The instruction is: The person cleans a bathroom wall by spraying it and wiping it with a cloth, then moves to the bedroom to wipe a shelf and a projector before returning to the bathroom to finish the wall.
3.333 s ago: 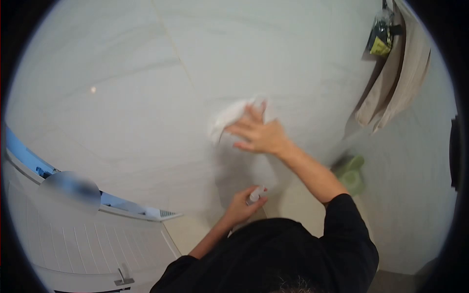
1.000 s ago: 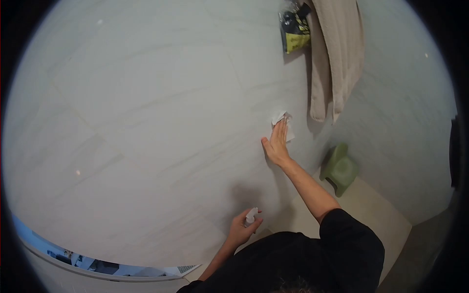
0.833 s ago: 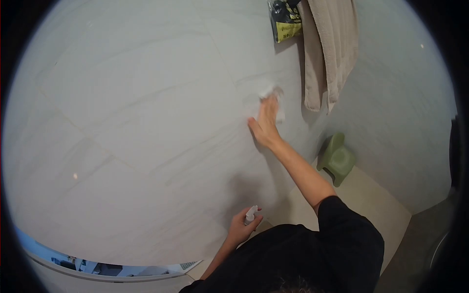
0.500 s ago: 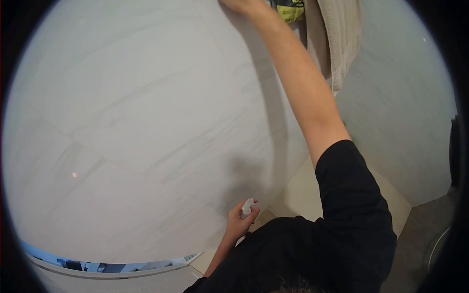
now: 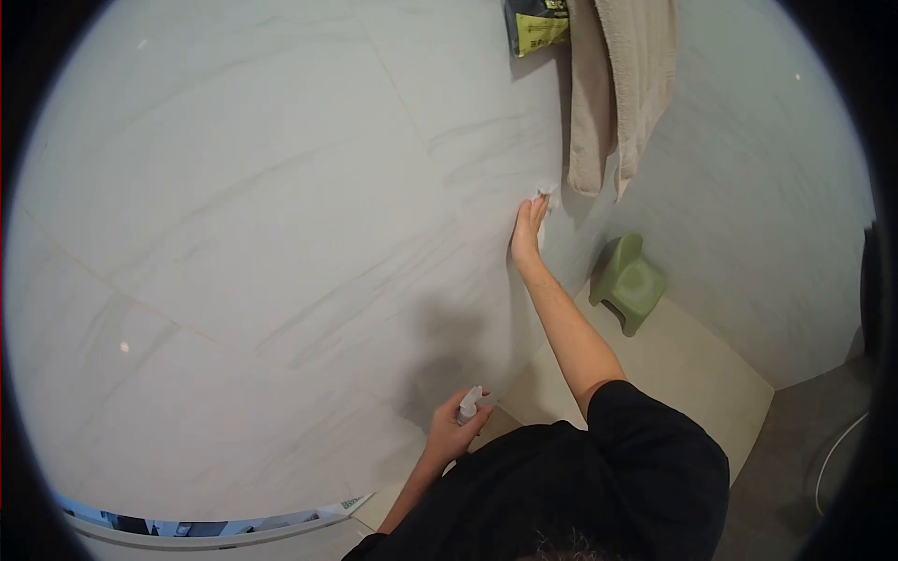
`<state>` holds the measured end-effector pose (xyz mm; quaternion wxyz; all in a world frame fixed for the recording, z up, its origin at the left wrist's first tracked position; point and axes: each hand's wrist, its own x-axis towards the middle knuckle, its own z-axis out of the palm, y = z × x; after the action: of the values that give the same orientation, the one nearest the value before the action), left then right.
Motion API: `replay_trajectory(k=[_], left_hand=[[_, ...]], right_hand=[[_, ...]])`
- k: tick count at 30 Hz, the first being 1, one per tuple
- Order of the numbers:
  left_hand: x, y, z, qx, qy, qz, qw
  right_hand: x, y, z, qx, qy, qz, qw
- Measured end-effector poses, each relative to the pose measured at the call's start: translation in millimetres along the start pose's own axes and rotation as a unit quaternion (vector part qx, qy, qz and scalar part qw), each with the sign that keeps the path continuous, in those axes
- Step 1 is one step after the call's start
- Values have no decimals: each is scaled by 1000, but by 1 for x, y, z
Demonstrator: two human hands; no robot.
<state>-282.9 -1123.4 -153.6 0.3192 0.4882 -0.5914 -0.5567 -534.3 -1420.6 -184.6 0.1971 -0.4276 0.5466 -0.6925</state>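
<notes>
Low in the view, near the wall, my left hand [image 5: 453, 432] is closed around a spray bottle [image 5: 470, 403]; its white spray head shows, while the rest is hidden by my hand and body. My right arm is stretched out to the marbled tile wall [image 5: 281, 234]. Against that wall my right hand [image 5: 528, 230] presses a crumpled white wipe [image 5: 545, 194], possibly tissue or thin cloth, which shows beyond the fingers and along the palm's edge. The hand is just below the hanging beige towels.
Beige towels [image 5: 636, 84] hang at the upper right beside a dark and yellow packet [image 5: 540, 33]. On the pale floor [image 5: 697, 355] in the corner stands a green plastic child's seat [image 5: 631, 280]. A pale hose [image 5: 832, 458] curves at the right. A shelf-like edge [image 5: 215, 538] runs along the lower left.
My right hand has come down the wall from the top of the view, with the wipe now visible. The green seat has come into sight. My left hand keeps the spray bottle, nearly still.
</notes>
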Motion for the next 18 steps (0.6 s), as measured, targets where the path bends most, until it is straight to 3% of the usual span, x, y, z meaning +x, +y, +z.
replay_trajectory(k=[1,4,7,11,13,15,18], left_hand=[[-1,4,0,4,-6,6,1000],[0,10,-2,14,-14,30,999],[3,-1,-1,10,-5,33,999],[1,-12,2,-12,13,-5,1000],[0,-14,2,-6,19,-28,999],[1,-14,5,-1,26,-45,999],[-1,-14,3,-10,28,-44,999]], right_hand=[[-3,-3,-1,23,9,77,997],[22,-23,7,10,55,110,992],[66,-79,2,0,52,-50,997],[137,-170,0,-22,44,-190,980],[155,-180,-3,-34,41,-195,979],[159,-176,-7,-38,25,-288,957],[140,-132,-13,-10,28,-201,979]])
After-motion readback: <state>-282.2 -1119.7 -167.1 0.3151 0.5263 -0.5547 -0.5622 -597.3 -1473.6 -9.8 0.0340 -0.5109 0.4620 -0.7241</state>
